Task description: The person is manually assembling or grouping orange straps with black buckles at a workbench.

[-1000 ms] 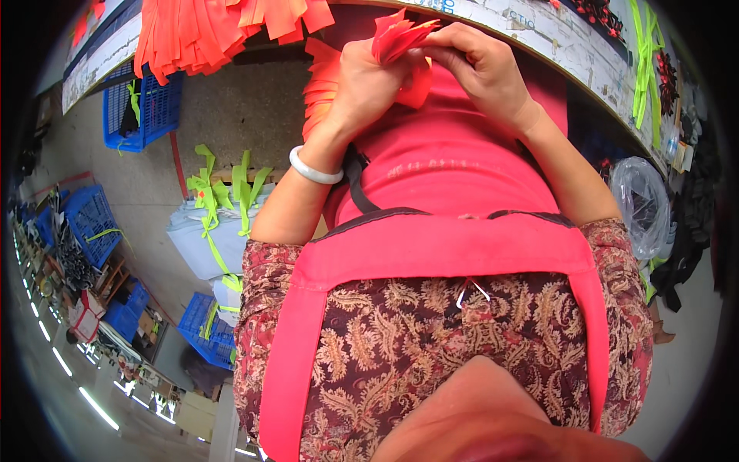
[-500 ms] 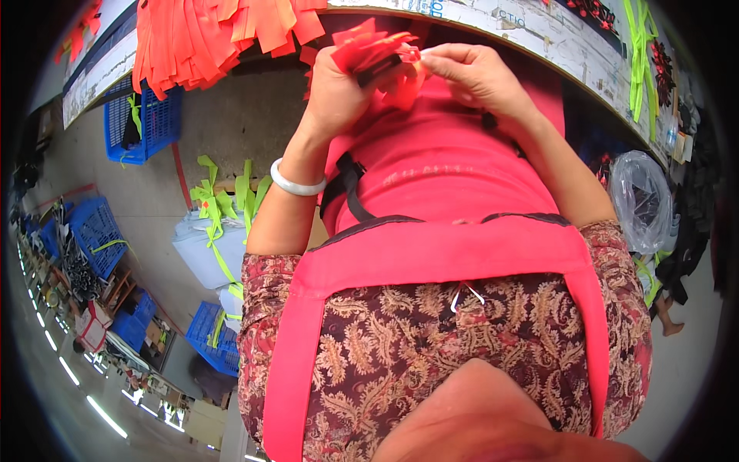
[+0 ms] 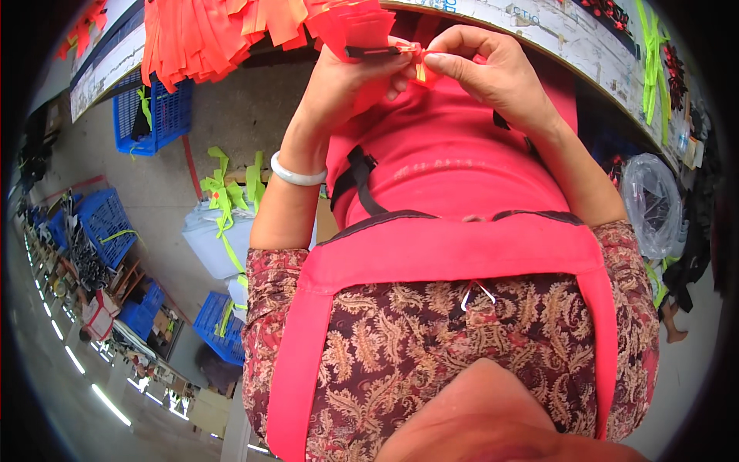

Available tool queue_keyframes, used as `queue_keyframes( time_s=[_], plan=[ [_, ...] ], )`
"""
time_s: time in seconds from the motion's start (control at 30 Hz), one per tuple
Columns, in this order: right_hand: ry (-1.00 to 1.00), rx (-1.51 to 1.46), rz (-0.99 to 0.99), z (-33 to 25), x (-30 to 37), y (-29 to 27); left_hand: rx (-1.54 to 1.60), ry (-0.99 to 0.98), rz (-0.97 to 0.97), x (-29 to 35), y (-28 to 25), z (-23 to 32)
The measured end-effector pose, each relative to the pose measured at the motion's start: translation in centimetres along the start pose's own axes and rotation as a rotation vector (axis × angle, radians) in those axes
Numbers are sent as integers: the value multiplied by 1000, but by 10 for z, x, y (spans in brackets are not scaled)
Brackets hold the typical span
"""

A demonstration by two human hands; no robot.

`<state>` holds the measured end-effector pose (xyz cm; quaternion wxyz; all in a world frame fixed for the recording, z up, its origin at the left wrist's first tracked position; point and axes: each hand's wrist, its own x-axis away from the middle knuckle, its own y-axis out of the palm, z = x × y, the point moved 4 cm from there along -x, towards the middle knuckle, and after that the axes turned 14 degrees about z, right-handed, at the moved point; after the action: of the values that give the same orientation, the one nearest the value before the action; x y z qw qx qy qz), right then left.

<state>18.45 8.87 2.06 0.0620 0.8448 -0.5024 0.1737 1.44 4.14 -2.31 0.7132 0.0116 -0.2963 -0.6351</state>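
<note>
My left hand (image 3: 346, 85), with a white bangle at the wrist, is closed around a bunch of orange fabric strips (image 3: 356, 28) in front of the table edge. A narrow black piece (image 3: 369, 52) lies across the bunch by the left thumb. My right hand (image 3: 493, 73) pinches the end of the orange strips between thumb and forefinger, close to the left fingertips. A small yellow bit (image 3: 421, 72) shows just below that pinch. Left of my hands, a thick row of orange strips (image 3: 196, 42) hangs over the table edge.
The worn white table (image 3: 531, 35) runs along the far side, with green strips (image 3: 654, 65) at its right. Blue crates (image 3: 171, 112) stand on the floor to the left, near a pale bundle (image 3: 219, 239) tied with green strips. A clear plastic bag (image 3: 650, 204) is at right.
My left hand has turned, so the strips now fan up and left and the black piece lies nearly level. The right hand stays pinching at the strips' end.
</note>
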Motion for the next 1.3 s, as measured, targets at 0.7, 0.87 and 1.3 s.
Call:
queue_keyframes(
  time_s=[0.7,0.87,1.3],
  plan=[
    [-203,16,155,10,-3,3,-272,244,46,6,5,5],
    [-239,42,129,7,-2,9,-116,322,41,8,6,2],
    [-516,145,166,-3,1,17,-315,567,160,9,2,1]
  ],
)
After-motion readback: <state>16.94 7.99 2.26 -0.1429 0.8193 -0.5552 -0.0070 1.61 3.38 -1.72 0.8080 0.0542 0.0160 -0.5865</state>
